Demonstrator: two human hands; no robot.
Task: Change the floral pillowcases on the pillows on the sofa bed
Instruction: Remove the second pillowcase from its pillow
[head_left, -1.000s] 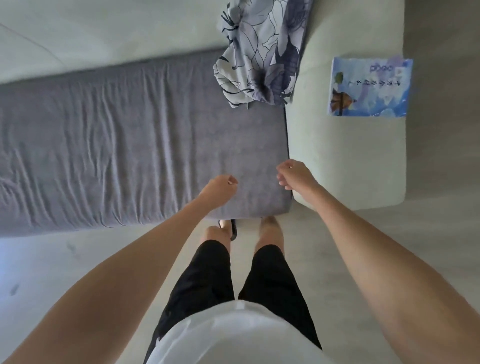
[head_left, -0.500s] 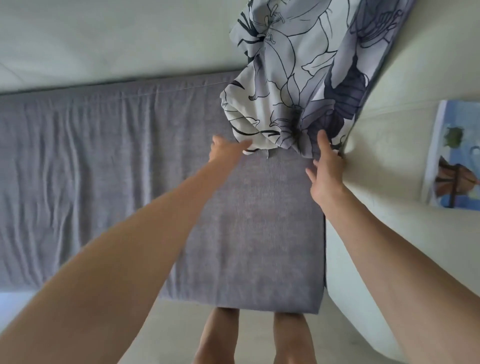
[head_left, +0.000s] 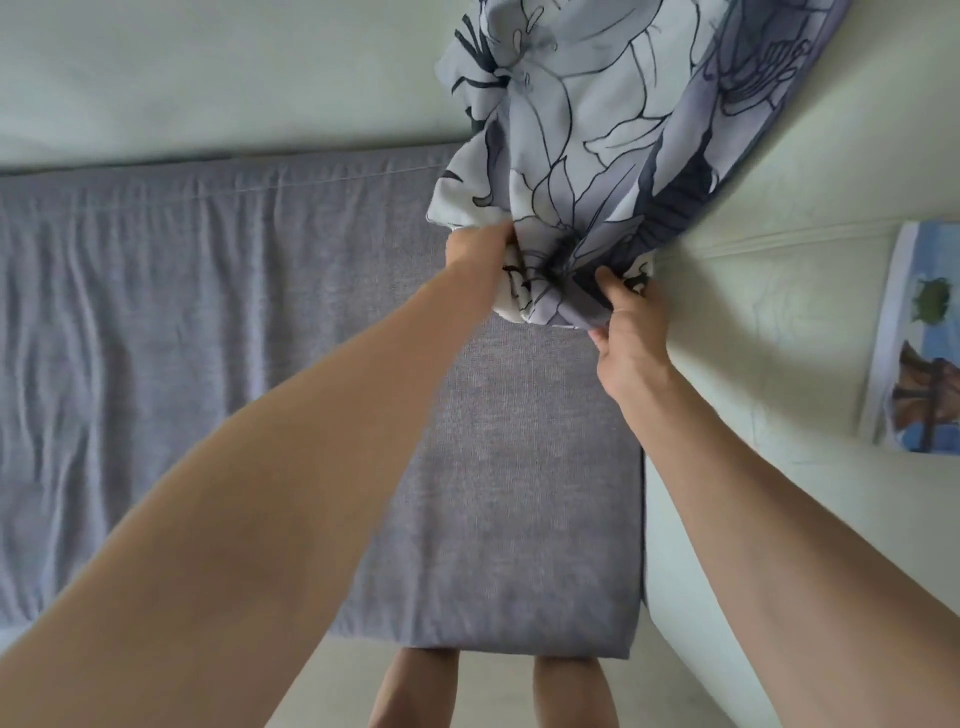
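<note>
**Pillowcase change barely begun**

The pillow in its white-and-purple floral cotton pillowcase (head_left: 587, 156) leans at the back right corner of the grey fabric sofa bed (head_left: 260, 364), against the pale armrest (head_left: 779, 322). Left hand (head_left: 475, 254) and right hand (head_left: 631, 322) both have fingers closed on its bunched lower edge. Judging by this, the case is still on; stripping and re-covering remain. No replacement case is visible.
</note>
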